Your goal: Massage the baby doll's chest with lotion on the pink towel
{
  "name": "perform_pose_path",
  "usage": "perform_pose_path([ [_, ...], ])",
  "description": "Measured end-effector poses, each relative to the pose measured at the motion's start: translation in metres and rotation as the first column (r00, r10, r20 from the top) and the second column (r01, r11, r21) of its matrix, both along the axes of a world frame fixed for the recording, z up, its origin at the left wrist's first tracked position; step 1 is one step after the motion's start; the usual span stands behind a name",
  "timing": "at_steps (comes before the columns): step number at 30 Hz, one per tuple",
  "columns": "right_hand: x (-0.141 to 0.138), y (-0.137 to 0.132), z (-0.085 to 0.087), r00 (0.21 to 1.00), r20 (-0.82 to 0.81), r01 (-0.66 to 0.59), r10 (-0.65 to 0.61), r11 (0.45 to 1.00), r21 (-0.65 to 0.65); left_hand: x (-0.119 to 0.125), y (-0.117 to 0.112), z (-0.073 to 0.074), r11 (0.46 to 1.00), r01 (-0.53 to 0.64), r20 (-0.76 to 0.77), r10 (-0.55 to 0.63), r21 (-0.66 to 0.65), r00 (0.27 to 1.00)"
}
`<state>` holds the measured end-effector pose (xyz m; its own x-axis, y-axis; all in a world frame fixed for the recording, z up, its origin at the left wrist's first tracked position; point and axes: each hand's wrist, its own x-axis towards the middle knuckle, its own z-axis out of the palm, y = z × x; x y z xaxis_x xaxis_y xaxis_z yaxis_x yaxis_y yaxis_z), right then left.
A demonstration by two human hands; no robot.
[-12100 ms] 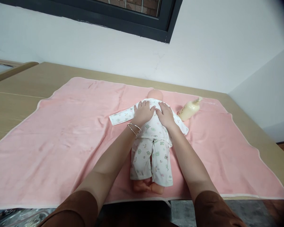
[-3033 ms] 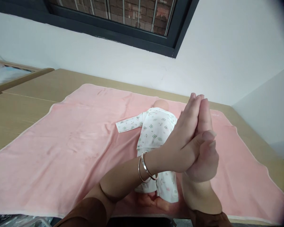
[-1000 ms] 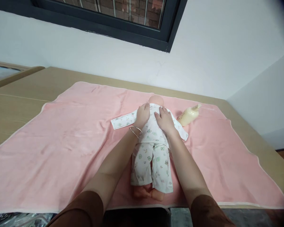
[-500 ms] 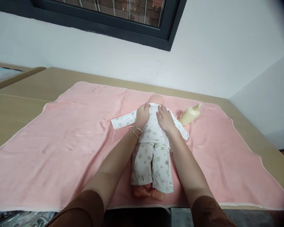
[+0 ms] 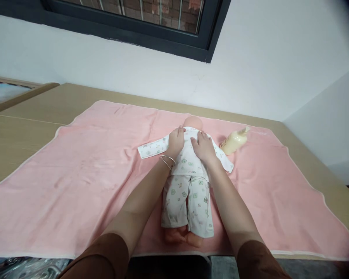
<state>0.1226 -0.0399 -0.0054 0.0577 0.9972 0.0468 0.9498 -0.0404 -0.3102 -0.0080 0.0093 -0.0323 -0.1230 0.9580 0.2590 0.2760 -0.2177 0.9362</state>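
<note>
A baby doll [image 5: 188,182] in white printed pyjamas lies face down on a pink blanket [image 5: 84,174], its head toward the wall and its bare feet at the near edge. My left hand [image 5: 176,140], with thin bangles on the wrist, lies flat on the doll's left shoulder. My right hand [image 5: 203,145] lies flat on its upper back beside it. Both hands have their fingers stretched out and hold nothing. One empty sleeve [image 5: 151,148] of the doll's top spreads to the left.
A cream-coloured bottle [image 5: 234,140] lies on its side on the blanket just right of the doll. The blanket covers a wooden table [image 5: 31,112] against a white wall under a dark-framed window. Crinkled clear plastic [image 5: 26,267] shows below the table's near edge at the left.
Three seconds ago my palms were pressed together above the doll. They came down onto its upper back and have since only shifted slightly there.
</note>
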Motion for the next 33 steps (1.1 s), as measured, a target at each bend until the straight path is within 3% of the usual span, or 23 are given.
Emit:
perform_pose_path([
  [2, -0.010, -0.009, 0.003, 0.998, 0.062, 0.035, -0.034, 0.999, -0.026, 0.000, 0.001, -0.001, 1.000, -0.007, 0.009, 0.007, -0.011, 1.000],
  [5, -0.019, -0.018, 0.006, 0.991, 0.106, -0.077, 0.079, 0.997, -0.027, 0.000, 0.001, 0.000, 1.000, -0.005, 0.027, 0.006, -0.026, 1.000],
  [9, -0.005, -0.008, 0.003, 0.980, 0.005, -0.198, 0.198, 0.980, -0.001, 0.000, 0.000, 0.001, 0.999, -0.017, 0.013, 0.018, -0.032, 1.000],
  [14, 0.013, 0.008, -0.005, 0.995, -0.080, -0.057, 0.058, 0.998, 0.014, -0.001, 0.000, 0.000, 1.000, -0.027, -0.062, 0.027, 0.003, 0.998],
  [17, 0.014, 0.006, -0.002, 0.998, -0.064, -0.029, 0.029, 1.000, -0.010, -0.002, -0.001, 0.003, 0.999, 0.024, -0.239, -0.015, 0.035, 0.971],
  [22, 0.018, -0.002, 0.009, 1.000, 0.015, 0.013, -0.013, 1.000, -0.014, 0.003, -0.020, 0.020, 0.990, 0.080, -0.663, 0.016, 0.115, 0.748],
  [25, 0.018, -0.008, 0.017, 0.996, 0.089, 0.018, -0.017, 1.000, -0.020, 0.007, -0.040, 0.034, 0.996, 0.062, -0.797, 0.017, 0.067, 0.604],
  [28, 0.018, -0.013, 0.026, 0.992, 0.114, -0.043, 0.047, 0.998, -0.045, 0.010, -0.055, 0.046, 0.992, 0.122, -0.871, -0.087, -0.032, 0.483],
  [30, 0.018, -0.015, 0.031, 0.991, 0.098, -0.089, 0.093, 0.995, -0.041, 0.011, -0.059, 0.051, 0.985, 0.157, -0.889, -0.130, -0.066, 0.439],
  [33, 0.022, -0.013, 0.030, 0.994, 0.053, -0.095, 0.096, 0.995, -0.009, 0.011, -0.055, 0.050, 0.990, 0.128, -0.888, -0.110, -0.058, 0.447],
])
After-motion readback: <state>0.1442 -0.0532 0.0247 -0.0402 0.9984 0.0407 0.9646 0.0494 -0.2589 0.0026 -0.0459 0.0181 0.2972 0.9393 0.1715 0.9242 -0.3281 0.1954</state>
